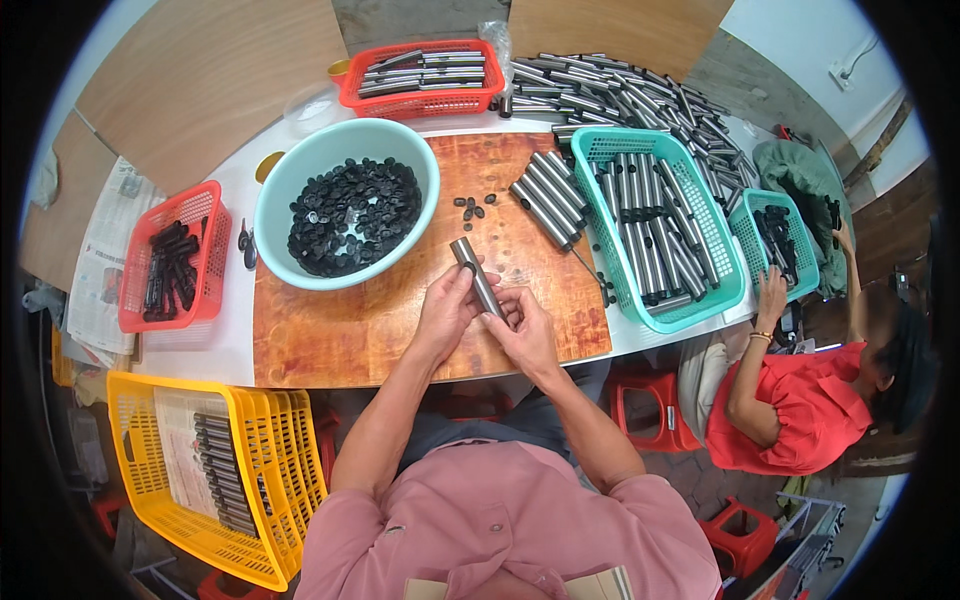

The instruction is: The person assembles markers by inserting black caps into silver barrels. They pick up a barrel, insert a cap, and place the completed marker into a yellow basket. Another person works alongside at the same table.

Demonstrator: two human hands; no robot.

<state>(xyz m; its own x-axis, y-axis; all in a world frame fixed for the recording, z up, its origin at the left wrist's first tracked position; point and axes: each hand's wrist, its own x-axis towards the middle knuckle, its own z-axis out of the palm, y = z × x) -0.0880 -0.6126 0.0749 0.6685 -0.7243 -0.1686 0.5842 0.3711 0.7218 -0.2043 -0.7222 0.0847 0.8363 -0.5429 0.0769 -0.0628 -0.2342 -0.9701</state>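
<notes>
A shiny metal tube (484, 288) is held slantwise over the wooden board, its upper end pointing away and a little left. My left hand (446, 308) grips it along its side, thumb near a dark hole in its wall. At the tube's near end, my right hand (526, 333) closes its fingers round it. Beyond the hands, several small black oval caps (470, 210) lie loose on the board. A large pale blue basin (272, 215) on the left holds a heap of the same black pieces. Rows of similar tubes (548, 208) rest at the board's right side.
A green basket (655, 318) of tubes stands right of the board (330, 335), with a big tube pile (620, 95) behind. Red baskets stand at left (200, 305) and back (420, 107). A yellow crate (280, 420) sits lower left. A co-worker in red (790, 410) reaches into a smaller green basket (808, 283).
</notes>
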